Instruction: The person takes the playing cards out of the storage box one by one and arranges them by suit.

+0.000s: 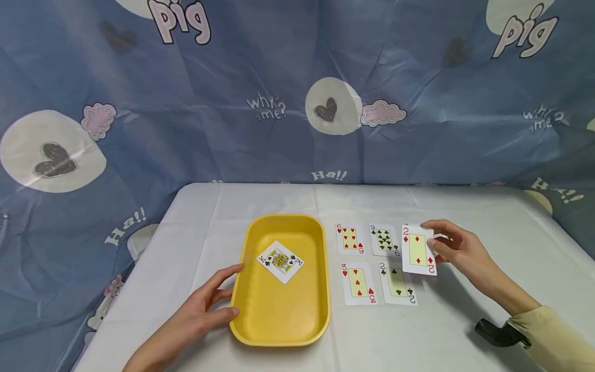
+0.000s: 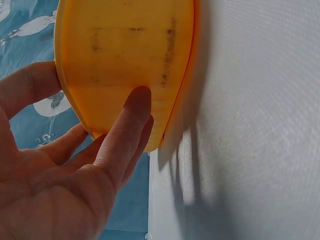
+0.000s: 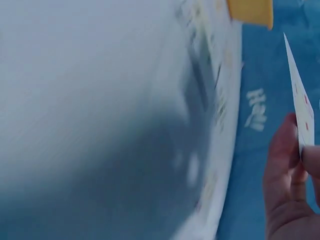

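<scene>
In the head view my right hand [image 1: 457, 250] pinches a two of diamonds card [image 1: 417, 250] by its right edge, face toward the camera. The right wrist view shows this card [image 3: 301, 102] nearly edge-on between thumb and fingers, raised off the table. My left hand [image 1: 200, 310] rests its fingertips and thumb against the left side of a yellow tray [image 1: 282, 333]. Seen from the left wrist, the fingers [image 2: 135, 105] lie loosely against the tray's outer wall [image 2: 120, 55]. A king of spades [image 1: 281, 262] lies tilted inside the tray.
Right of the tray lie a six of hearts [image 1: 349, 239], nine of clubs [image 1: 384, 240], three of hearts [image 1: 358, 284] and two of clubs [image 1: 397, 284]. White cloth covers the table [image 1: 153, 305]. A blue printed curtain [image 1: 279, 144] hangs behind. A black strap [image 1: 499, 333] is at my right cuff.
</scene>
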`<state>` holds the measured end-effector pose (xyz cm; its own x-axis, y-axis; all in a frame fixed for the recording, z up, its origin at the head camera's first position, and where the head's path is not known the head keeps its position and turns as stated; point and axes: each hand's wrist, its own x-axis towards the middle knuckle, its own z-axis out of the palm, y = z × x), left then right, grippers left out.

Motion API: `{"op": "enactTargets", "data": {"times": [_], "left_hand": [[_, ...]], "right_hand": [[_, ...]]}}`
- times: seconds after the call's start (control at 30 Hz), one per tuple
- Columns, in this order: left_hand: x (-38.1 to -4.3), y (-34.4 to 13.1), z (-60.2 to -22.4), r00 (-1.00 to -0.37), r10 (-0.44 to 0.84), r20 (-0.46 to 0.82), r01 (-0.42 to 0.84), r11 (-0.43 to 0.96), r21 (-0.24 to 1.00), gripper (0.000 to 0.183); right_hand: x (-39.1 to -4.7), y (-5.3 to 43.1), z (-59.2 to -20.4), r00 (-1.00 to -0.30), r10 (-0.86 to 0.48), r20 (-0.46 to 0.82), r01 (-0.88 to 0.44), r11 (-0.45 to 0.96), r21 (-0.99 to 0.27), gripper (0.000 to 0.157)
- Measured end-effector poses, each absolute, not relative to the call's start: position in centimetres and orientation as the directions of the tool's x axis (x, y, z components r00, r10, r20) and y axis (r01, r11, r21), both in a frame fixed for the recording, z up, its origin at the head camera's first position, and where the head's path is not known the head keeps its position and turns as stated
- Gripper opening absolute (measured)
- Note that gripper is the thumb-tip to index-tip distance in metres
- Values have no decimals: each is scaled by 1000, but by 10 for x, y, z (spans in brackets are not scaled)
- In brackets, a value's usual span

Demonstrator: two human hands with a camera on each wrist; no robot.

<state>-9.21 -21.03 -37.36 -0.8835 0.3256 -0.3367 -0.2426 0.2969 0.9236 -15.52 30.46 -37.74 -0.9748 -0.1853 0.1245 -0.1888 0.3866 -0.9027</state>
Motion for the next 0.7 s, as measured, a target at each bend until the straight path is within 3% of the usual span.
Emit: {"op": "enactTargets", "data": {"times": [0.23,0.47,0.7], "left_hand": [[-92,-211,-372,-888,309,-341,-246,307,919,71],[-93,-208,-372,-886,296,-357,-262,315,912,71],[-93,-208,-373,-889,300,-347,-251,314,916,71]], "right_hand": [[-144,335,-393,-977,-204,71,-170,526,-833,36],[-141,343,-404,-962,-245,125,-270,761,-590,32],[-143,345,-406,-954,-278,113,-297,825,-481,32]]}}
